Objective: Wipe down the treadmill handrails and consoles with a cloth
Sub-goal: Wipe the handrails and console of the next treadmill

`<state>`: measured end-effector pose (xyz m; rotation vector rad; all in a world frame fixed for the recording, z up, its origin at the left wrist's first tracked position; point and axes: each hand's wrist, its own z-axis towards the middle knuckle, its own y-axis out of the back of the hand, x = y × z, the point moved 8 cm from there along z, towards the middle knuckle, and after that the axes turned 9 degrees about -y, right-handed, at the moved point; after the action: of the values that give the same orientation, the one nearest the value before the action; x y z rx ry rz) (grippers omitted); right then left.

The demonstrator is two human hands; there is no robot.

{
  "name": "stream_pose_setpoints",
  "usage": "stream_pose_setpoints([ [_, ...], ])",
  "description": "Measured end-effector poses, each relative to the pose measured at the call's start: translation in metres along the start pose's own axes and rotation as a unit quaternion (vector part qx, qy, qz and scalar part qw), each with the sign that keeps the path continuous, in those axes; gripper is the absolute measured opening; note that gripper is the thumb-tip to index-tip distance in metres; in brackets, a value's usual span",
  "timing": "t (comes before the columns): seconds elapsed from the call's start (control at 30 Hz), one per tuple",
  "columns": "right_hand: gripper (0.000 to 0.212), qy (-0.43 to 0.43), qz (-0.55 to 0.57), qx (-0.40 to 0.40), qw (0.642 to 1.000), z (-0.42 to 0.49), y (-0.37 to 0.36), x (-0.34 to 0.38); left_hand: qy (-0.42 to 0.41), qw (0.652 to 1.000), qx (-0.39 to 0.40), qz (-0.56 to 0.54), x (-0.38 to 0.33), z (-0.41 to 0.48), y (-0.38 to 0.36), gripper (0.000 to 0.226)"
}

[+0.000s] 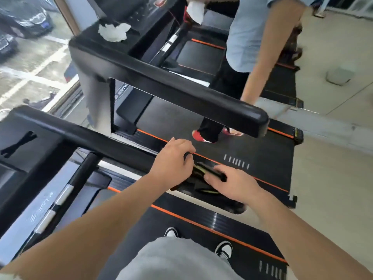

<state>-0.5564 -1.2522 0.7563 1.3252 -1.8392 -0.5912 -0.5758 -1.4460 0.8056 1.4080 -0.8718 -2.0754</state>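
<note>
A dark cloth (203,173) with thin yellow-green lines lies over the near end of my treadmill's right handrail (101,144). My left hand (171,160) curls its fingers over the rail at the cloth's left end. My right hand (236,186) pinches the cloth's right end between thumb and fingers. The black console (30,150) of my treadmill is at the left. I stand on the belt (181,225), and both my shoes show below.
A person in a light blue shirt (248,33) stands on the neighbouring treadmill holding a white cloth (194,9). A crumpled white cloth (114,31) lies on that treadmill's console. Its thick black handrail (181,91) runs parallel above mine. A window is at the left, tiled floor at the right.
</note>
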Motion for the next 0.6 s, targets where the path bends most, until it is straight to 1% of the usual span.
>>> stream_pose_setpoints([
  [0.1,0.061,-0.054,0.016,-0.025,0.998,-0.017,0.002,-0.067,-0.036,0.999,0.035,-0.003,-0.020,-0.005,-0.026,0.018],
  [0.17,0.067,-0.080,0.060,-0.042,0.994,-0.022,-0.006,-0.087,-0.042,0.998,0.045,-0.005,-0.025,-0.011,-0.035,0.018],
  [0.23,0.064,-0.095,0.071,-0.083,0.989,-0.024,-0.014,-0.080,-0.038,0.998,0.043,-0.010,-0.025,-0.016,-0.038,0.019],
  [0.33,0.052,-0.125,0.013,-0.169,0.978,-0.027,-0.014,-0.044,-0.022,1.000,0.018,-0.008,-0.022,-0.024,-0.030,0.019],
  [0.4,0.050,-0.099,-0.055,-0.237,0.965,-0.032,-0.011,-0.018,-0.012,1.000,-0.001,-0.005,-0.020,-0.026,-0.021,0.020],
  [0.47,0.049,-0.059,-0.087,-0.295,0.950,-0.042,-0.014,-0.002,-0.008,1.000,-0.011,-0.002,-0.019,-0.025,-0.016,0.020],
  [0.53,0.048,-0.038,-0.090,-0.332,0.938,-0.056,-0.020,-0.006,-0.015,1.000,-0.007,-0.005,-0.021,-0.022,-0.016,0.020],
  [0.6,0.053,-0.035,-0.064,-0.342,0.937,-0.067,-0.029,-0.026,-0.024,1.000,0.000,-0.010,-0.024,-0.021,-0.019,0.021],
])
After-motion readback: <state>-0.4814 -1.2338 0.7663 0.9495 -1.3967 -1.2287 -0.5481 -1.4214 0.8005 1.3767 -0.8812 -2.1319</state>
